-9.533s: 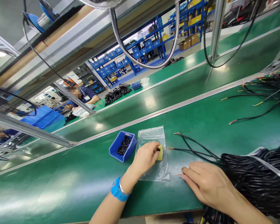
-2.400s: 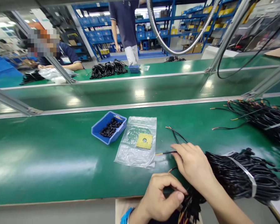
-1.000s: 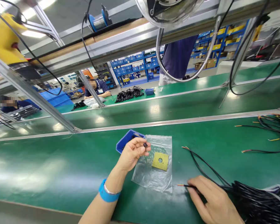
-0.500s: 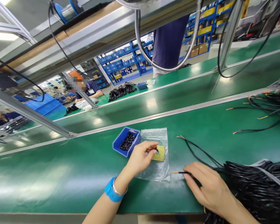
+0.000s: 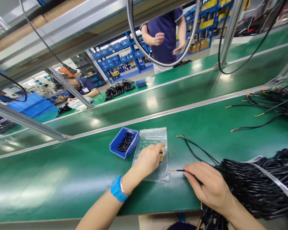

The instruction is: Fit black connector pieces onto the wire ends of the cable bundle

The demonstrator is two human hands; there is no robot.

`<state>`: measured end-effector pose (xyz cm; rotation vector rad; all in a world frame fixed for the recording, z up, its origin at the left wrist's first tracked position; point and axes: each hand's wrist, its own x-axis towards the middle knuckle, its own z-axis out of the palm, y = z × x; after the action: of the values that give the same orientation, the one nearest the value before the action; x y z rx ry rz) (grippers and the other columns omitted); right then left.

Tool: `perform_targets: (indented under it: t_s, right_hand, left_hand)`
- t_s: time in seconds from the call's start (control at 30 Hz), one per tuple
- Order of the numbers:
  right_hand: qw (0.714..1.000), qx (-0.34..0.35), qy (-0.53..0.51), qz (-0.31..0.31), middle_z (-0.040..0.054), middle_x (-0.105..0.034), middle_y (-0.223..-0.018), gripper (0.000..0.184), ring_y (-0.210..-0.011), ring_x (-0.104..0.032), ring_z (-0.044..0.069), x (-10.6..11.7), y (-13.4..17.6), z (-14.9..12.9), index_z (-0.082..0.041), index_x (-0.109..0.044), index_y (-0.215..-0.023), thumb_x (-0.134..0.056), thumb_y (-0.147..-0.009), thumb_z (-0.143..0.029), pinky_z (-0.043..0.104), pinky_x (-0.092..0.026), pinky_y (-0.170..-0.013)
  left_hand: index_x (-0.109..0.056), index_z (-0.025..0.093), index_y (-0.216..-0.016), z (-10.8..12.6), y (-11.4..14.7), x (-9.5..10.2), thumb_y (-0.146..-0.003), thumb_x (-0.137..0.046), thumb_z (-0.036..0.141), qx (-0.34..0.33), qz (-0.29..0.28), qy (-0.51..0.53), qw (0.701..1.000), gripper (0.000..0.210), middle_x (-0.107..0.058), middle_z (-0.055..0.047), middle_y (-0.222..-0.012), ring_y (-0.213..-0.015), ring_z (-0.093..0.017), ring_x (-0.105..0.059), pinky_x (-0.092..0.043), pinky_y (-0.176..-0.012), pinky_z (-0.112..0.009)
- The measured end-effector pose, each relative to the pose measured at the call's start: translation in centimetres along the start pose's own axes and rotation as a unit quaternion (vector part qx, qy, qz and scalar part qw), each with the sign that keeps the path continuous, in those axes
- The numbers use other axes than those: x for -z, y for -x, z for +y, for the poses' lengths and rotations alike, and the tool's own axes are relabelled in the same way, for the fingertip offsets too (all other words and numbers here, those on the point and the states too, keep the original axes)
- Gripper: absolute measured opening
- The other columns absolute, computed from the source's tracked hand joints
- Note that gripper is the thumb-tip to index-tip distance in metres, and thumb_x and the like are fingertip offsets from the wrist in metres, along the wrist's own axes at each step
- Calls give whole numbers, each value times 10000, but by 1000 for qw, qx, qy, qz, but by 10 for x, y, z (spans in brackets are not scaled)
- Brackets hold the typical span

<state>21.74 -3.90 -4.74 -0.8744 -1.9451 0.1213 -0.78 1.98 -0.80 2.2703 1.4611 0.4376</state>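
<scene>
My right hand (image 5: 207, 185) pinches a black cable (image 5: 180, 170) near its stripped end, where thin reddish and yellow wires stick out to the left. My left hand (image 5: 150, 159) is closed over a yellow pad (image 5: 162, 156), with a small dark part just visible at its fingertips, mostly hidden. Under the pad lies a clear plastic bag (image 5: 162, 135) on the green bench. Left of the bag, a blue bin (image 5: 115, 150) holds many small black parts (image 5: 125, 142). Another black cable end (image 5: 194, 144) with bare wires lies beyond my right hand.
A tied bundle of black cables (image 5: 256, 188) fills the right side. More cables with stripped ends (image 5: 273, 102) lie behind it. A metal rail (image 5: 124, 123) crosses the bench. Across it, one person (image 5: 164, 38) stands and another sits. A metal hose (image 5: 158, 62) hangs overhead.
My left fingers have lowered and closed over the yellow pad, covering more of it. My right hand keeps its pinch on the cable. The view has shifted; the standing person's hands now show.
</scene>
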Motion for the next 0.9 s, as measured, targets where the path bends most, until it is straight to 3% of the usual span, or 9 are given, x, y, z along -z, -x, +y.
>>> perform_targets:
  t_s: [0.07, 0.1, 0.13, 0.2, 0.27, 0.33, 0.4, 0.6, 0.9]
  right_hand:
    - [1000, 5, -2, 25, 40, -697, -818, 139, -713, -641, 142, 2, -3, -2, -160, -652, -980, -586, -894, -73, 283, -512, -679]
    - [999, 5, -2, 36, 37, -698, -803, 141, -697, -639, 140, 4, -4, -3, -162, -659, -969, -601, -883, -67, 283, -510, -663]
    - [999, 5, -1, 46, 34, -697, -787, 143, -680, -637, 139, 5, -6, -4, -165, -665, -958, -612, -873, -63, 284, -507, -648]
    - [998, 4, -1, 56, 27, -696, -757, 149, -650, -635, 136, 6, -8, -5, -174, -675, -942, -624, -861, -60, 282, -504, -624]
    - [998, 8, -4, 56, 23, -700, -745, 167, -636, -637, 133, 6, -9, -5, -185, -685, -940, -624, -851, -57, 279, -504, -610]
    - [999, 17, -11, 45, 23, -707, -751, 185, -636, -641, 130, 6, -10, -5, -191, -690, -950, -624, -846, -54, 276, -504, -606]
    - [999, 24, -19, 29, 23, -710, -758, 190, -636, -641, 128, 6, -9, -5, -190, -688, -955, -624, -843, -51, 276, -501, -603]
    - [999, 24, -20, 7, 35, -708, -766, 193, -648, -639, 137, 5, -7, -5, -178, -679, -962, -627, -841, -38, 286, -495, -605]
    - [1000, 18, -17, 4, 28, -708, -769, 188, -647, -637, 132, 5, -7, -4, -187, -679, -961, -620, -845, -51, 284, -497, -607]
  left_hand:
    - [-599, 187, -1193, 5, 15, -3, -856, -555, 106, 30, 33, 116, 992, 349, -724, -91, -981, -879, -220, -690, -556, -835, -359]
    - [-613, 186, -1162, 7, 24, -7, -859, -589, 144, 58, 57, 219, 972, 307, -727, -83, -968, -842, -201, -698, -571, -800, -331]
    - [-640, 184, -1101, 10, 34, -11, -846, -639, 190, 93, 84, 336, 934, 254, -730, -71, -926, -797, -186, -704, -583, -759, -307]
    - [-695, 176, -950, 17, 50, -23, -773, -762, 267, 159, 137, 520, 828, 210, -730, -49, -838, -746, -170, -707, -591, -711, -274]
    - [-728, 167, -855, 24, 62, -37, -678, -857, 314, 203, 179, 608, 746, 263, -740, -45, -822, -729, -160, -713, -592, -691, -251]
    - [-750, 163, -817, 31, 66, -48, -605, -907, 332, 228, 209, 648, 696, 314, -756, -52, -840, -698, -149, -716, -590, -668, -235]
    - [-761, 161, -795, 37, 66, -54, -566, -929, 333, 240, 226, 668, 668, 333, -766, -54, -832, -646, -131, -709, -583, -641, -218]
    - [-782, 169, -775, 40, 63, -56, -543, -940, 329, 246, 238, 680, 648, 324, -779, -49, -788, -589, -111, -700, -577, -622, -195]
    - [-792, 176, -809, 35, 67, -62, -602, -905, 375, 228, 248, 626, 704, 310, -780, -69, -824, -623, -144, -708, -598, -650, -243]
